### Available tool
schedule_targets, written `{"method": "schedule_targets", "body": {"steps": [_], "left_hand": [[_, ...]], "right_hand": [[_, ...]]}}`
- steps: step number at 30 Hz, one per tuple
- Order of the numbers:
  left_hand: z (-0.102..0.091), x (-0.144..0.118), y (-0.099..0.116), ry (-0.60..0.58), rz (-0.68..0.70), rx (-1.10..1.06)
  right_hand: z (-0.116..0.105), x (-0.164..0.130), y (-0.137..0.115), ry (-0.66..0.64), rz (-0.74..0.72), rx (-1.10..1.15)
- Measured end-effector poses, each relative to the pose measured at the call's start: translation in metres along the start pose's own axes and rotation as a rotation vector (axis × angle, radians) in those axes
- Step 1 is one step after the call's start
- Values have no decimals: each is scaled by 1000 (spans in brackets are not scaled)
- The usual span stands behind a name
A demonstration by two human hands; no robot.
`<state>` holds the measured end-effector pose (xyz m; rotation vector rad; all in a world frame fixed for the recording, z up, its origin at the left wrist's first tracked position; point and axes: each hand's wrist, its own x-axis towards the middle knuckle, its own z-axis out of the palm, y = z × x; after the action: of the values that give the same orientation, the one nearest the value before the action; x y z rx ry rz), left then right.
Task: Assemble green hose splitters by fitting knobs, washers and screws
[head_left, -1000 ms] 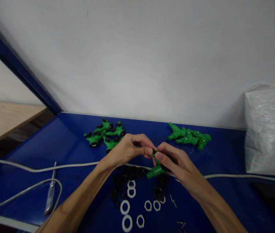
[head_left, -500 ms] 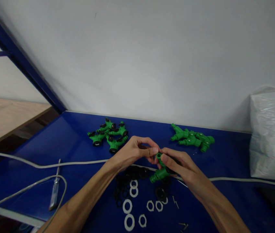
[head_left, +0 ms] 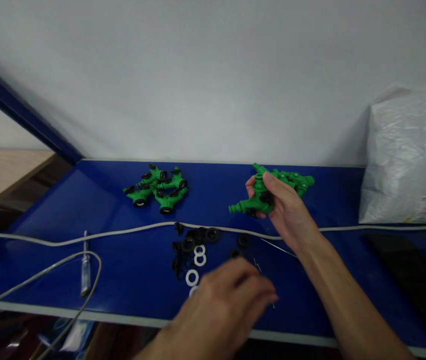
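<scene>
My right hand (head_left: 278,197) is closed around a green Y-shaped hose splitter (head_left: 260,192), held above the back right of the table. Black parts show on the splitter's side and underside. Low over the front of the table is my left hand (head_left: 231,295), smeared by motion; its fingers are bent, and whether anything is between them cannot be made out. Small screws (head_left: 257,265) lie just beyond its fingers. White ring washers (head_left: 192,277) and black rings (head_left: 211,234) are spread to its left and behind it.
Several green splitters with black fittings (head_left: 166,200) sit at the back left; plainer green ones (head_left: 303,184) lie behind my right hand. A pale cable (head_left: 122,232) crosses the table. A screwdriver (head_left: 85,275) lies left, a plastic-wrapped package (head_left: 404,165) right.
My left hand has let go of the splitter and swung down toward the table's front. My right hand has lifted the splitter up and back. The view has shifted.
</scene>
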<state>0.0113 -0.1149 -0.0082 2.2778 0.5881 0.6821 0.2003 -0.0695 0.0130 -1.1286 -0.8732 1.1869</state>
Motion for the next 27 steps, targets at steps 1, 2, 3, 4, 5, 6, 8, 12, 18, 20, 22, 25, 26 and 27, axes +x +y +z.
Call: {"method": "schedule_targets", "body": {"steps": [1, 2, 3, 4, 5, 6, 8, 12, 18, 20, 22, 25, 26, 27], "left_hand": [[16, -12, 4, -28, 91, 63], [30, -21, 6, -37, 137, 122], [41, -26, 6, -67, 136, 163], [48, -27, 5, -93, 113, 193], [51, -24, 3, -122, 115, 212], [51, -20, 1, -152, 102, 231], [45, -9, -1, -179, 60, 270], [37, -2, 0, -144, 0, 347], [21, -31, -10, 210, -125, 325], [6, -35, -18, 203, -190, 393], [-7, -32, -25, 109, -149, 448], [-15, -21, -32, 13, -105, 483], [-16, -17, -34, 6, -114, 479], [-16, -14, -36, 15, -130, 467]], "right_hand": [[-1, 0, -1, 1, -6, 3], [-1, -1, -2, 1, -3, -3], [-1, -2, -2, 4, 3, -11], [-1, -2, -2, 6, 6, -19], [-1, -3, -2, 7, 6, -24], [0, -3, -2, 6, 6, -29], [0, -4, -2, 5, 2, -37], [-1, -3, -2, -14, 2, -20], [0, -3, 0, -35, 16, 32], [0, -3, 0, -56, 19, 28], [1, -4, 1, -74, 34, 14], [3, -6, 2, -93, 55, -2], [3, -7, 3, -102, 54, -4], [4, -7, 3, -113, 51, -3]]}}
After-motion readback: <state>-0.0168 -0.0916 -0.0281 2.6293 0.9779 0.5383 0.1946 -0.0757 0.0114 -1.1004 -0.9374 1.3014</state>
